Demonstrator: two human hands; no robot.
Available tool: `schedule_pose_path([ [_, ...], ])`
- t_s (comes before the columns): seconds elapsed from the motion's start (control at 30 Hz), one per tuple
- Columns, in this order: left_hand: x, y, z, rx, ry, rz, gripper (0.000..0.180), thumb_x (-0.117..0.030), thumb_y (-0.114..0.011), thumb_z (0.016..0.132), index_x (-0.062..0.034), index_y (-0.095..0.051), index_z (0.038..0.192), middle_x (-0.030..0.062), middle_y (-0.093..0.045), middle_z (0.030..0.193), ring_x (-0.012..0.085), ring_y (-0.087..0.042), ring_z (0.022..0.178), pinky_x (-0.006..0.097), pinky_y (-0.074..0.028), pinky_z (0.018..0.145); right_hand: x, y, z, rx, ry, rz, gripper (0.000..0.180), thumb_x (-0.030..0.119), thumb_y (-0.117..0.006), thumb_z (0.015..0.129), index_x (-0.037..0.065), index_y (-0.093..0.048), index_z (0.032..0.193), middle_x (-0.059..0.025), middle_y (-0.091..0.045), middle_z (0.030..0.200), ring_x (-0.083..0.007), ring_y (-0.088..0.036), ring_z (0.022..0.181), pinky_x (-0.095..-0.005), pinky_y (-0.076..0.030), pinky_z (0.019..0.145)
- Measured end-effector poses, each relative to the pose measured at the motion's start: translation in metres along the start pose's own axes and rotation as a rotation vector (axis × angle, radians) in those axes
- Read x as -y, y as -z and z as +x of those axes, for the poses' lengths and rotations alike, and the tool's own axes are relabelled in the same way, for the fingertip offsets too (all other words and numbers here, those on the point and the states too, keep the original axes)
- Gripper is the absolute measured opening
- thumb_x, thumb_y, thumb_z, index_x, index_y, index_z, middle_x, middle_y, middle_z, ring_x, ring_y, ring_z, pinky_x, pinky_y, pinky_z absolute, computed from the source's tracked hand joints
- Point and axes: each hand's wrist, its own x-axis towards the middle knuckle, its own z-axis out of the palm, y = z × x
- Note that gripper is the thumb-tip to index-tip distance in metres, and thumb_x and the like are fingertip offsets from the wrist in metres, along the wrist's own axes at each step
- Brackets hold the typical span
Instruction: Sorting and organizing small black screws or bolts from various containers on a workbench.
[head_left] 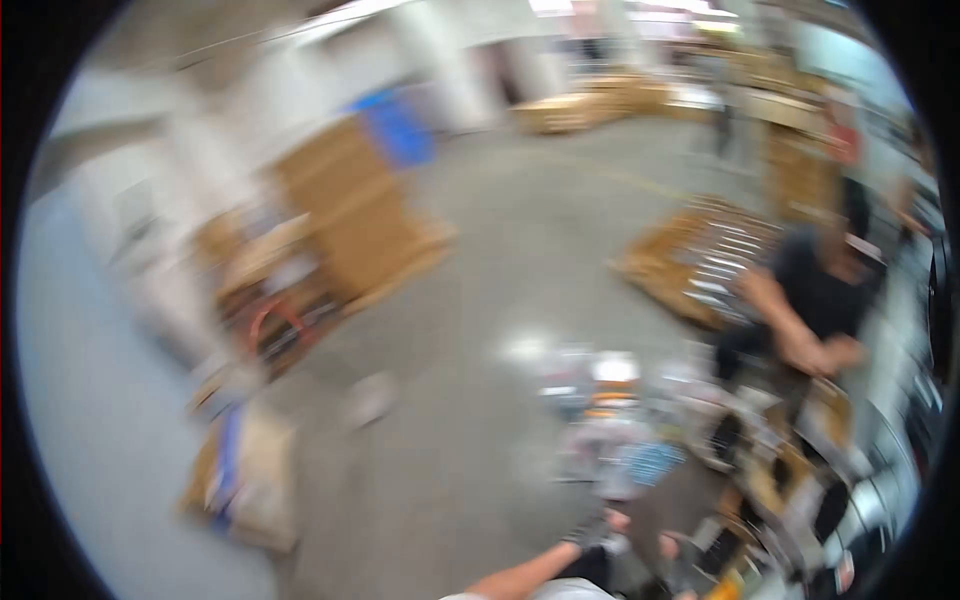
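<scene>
Motion blur smears the whole head view. My left hand (617,521) is low in the picture, right of the middle, with a dark band at its wrist. Just to its right, a small part of my right hand (668,546) shows among dark, smeared shapes. The fingers of both are too blurred to read, and whether either holds anything cannot be made out. Beyond my left hand, clear plastic bags (600,450) lie on the floor, beside a blue patterned packet (652,463) and a white round thing (615,368) with orange below it.
Opened cardboard boxes (790,480) crowd the right side. A co-worker in a dark top (825,290) bends over them. Behind is a cardboard sheet with shiny strips (725,255). Large cardboard boxes (350,210) stand at the left, and a tan sack-like package (255,475) is by the wall.
</scene>
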Motion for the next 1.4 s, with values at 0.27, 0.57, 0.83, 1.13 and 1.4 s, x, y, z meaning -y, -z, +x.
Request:
schedule_pose_path([
  [0.27, 0.211, 0.022, -0.269, -1.109, -0.009, 0.18, 0.026, -0.027, -0.053, 0.092, -0.0066, -0.067, 0.085, 0.0048, -0.063, 0.07, 0.0216, -0.06, 0.067, 0.038, -0.047, 0.068, -0.029, -0.135, -0.08, 0.499, 0.09, 0.223, 0.026, 0.031, -0.059, 0.091, 0.007, -0.064, 0.083, -0.0048, -0.063, 0.075, -0.0185, -0.057, 0.066, -0.0318, -0.047, 0.063],
  [0.57, 0.148, 0.077, -0.419, -1.047, 0.012, -0.016, 0.049, -0.03, -0.058, 0.09, -0.0075, -0.047, 0.132, 0.0174, -0.058, 0.12, 0.0333, -0.055, 0.111, 0.041, -0.043, 0.095, 0.085, -0.265, -0.143, 0.991, -0.115, 0.272, 0.05, 0.039, -0.056, 0.09, 0.01, -0.052, 0.13, -0.013, -0.052, 0.133, -0.0275, -0.046, 0.123, -0.039, -0.036, 0.102],
  [0.83, 0.289, 0.185, -0.493, -1.544, -0.215, 0.327, 0.048, -0.03, -0.055, 0.091, -0.0036, -0.047, 0.131, 0.0188, -0.05, 0.131, 0.0339, -0.046, 0.122, 0.041, -0.036, 0.103, 0.284, -0.435, -0.29, 1.241, -0.54, 0.562, 0.074, 0.06, -0.046, 0.089, 0.014, -0.031, 0.144, -0.0068, -0.03, 0.149, -0.0267, -0.028, 0.136, -0.0468, -0.02, 0.109],
  [1.13, 0.582, 0.37, -0.687, -1.417, 0.316, -0.668, 0.045, -0.034, -0.04, 0.094, -0.0088, -0.05, 0.13, 0.0125, -0.046, 0.139, 0.0285, -0.04, 0.13, 0.039, -0.03, 0.109, 0.482, -0.657, -0.359, 1.502, -0.231, 0.463, 0.066, 0.06, -0.044, 0.09, 0.013, -0.043, 0.137, -0.0056, -0.049, 0.134, -0.0221, -0.044, 0.124, -0.0442, -0.034, 0.1],
  [1.4, 0.529, 0.589, -0.816, -1.507, 0.738, -0.564, 0.059, -0.047, -0.049, 0.092, -0.0123, -0.039, 0.139, 0.0109, -0.039, 0.145, 0.025, -0.034, 0.135, 0.038, -0.026, 0.111, 0.486, -0.986, -0.309, 1.607, -0.168, 0.317, 0.06, 0.056, -0.051, 0.088, 0.019, -0.047, 0.134, -0.0086, -0.057, 0.123, -0.0227, -0.053, 0.111, -0.0428, -0.041, 0.092],
])
